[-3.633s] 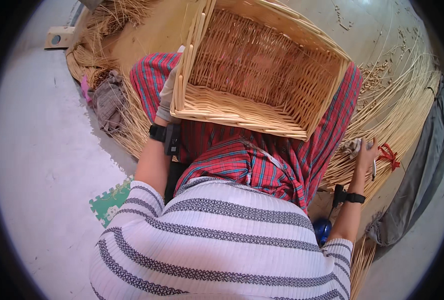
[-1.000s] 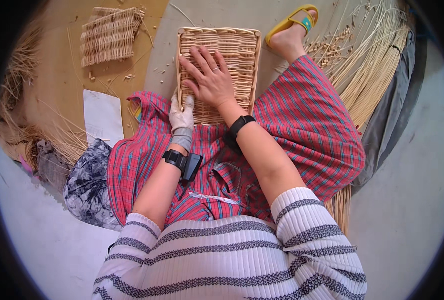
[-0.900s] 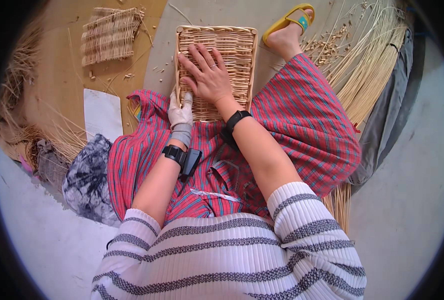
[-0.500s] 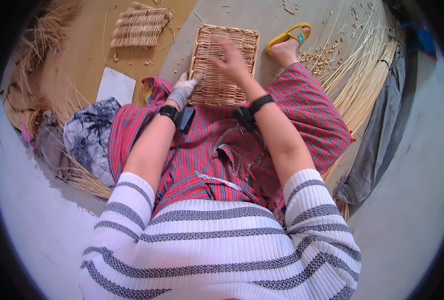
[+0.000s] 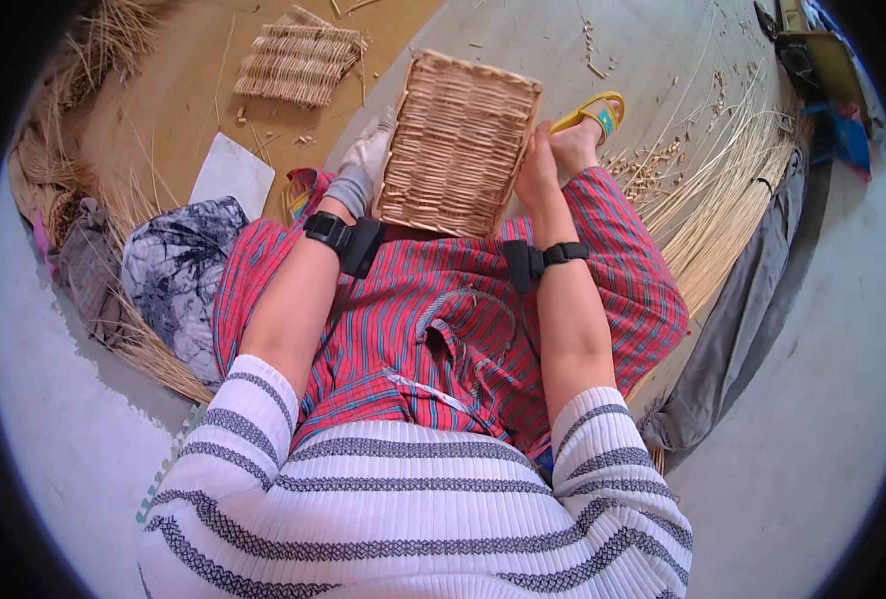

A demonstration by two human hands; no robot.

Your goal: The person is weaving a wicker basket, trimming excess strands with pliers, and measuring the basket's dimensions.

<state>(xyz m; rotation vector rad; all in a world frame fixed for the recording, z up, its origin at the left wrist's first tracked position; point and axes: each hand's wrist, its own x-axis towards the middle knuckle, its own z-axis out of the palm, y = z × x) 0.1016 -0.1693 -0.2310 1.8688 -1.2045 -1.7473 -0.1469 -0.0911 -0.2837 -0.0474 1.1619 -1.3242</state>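
Rectangular woven wicker basket (image 5: 460,143), bottom up, rests on the person's lap over the red striped skirt (image 5: 433,319). Head view: the gloved left hand (image 5: 363,165) grips its left edge and the bare right hand (image 5: 537,170) grips its right edge. A smaller woven wicker panel (image 5: 298,62) lies on the floor beyond, a yellow sandal (image 5: 591,112) sits just right of the basket, and loose straw-coloured reeds (image 5: 733,200) fan out further right

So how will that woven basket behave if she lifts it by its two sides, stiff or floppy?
Probably stiff: the woven basket keeps straight edges and square corners between the left hand and right hand. Likely light for its size, being only thin reeds. The ribbed weave should grip well, not slip. Being flat and rectangular, it is unlikely to roll.
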